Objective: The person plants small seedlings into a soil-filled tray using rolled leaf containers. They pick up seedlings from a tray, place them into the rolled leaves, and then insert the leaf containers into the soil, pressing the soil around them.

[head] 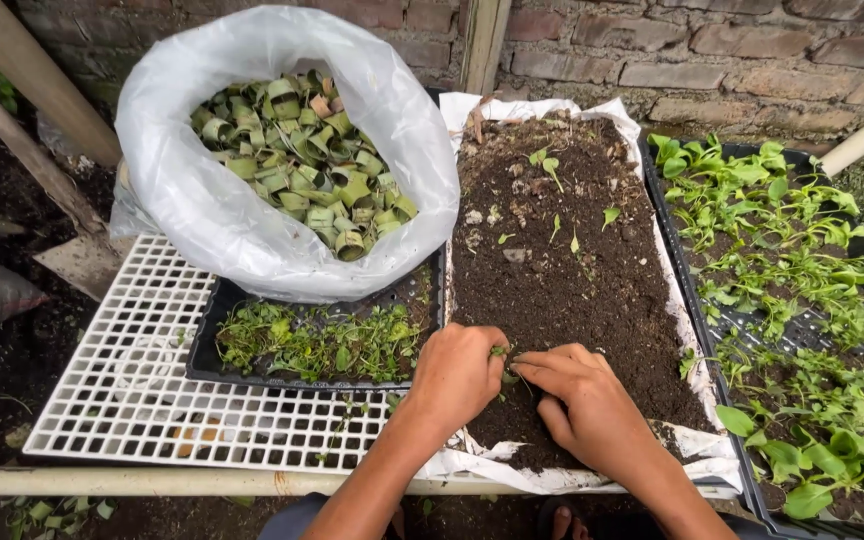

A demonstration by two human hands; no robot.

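Note:
A long tray of dark soil (562, 290), lined with white plastic, lies in the middle. My left hand (457, 375) is closed around a small green seedling (498, 351) at the near end of the soil. Just to its right, my right hand (582, 395) rests on the soil with its fingers pinched beside that seedling. A few tiny sprouts (552, 170) stand further back in the soil.
A white plastic bag (252, 235) full of rolled green leaf strips sits at the back left, above a black tray of small seedlings (322, 340) on a white grid rack (122, 380). A black tray of bigger seedlings (792, 300) lies right. Brick wall (712, 50) behind.

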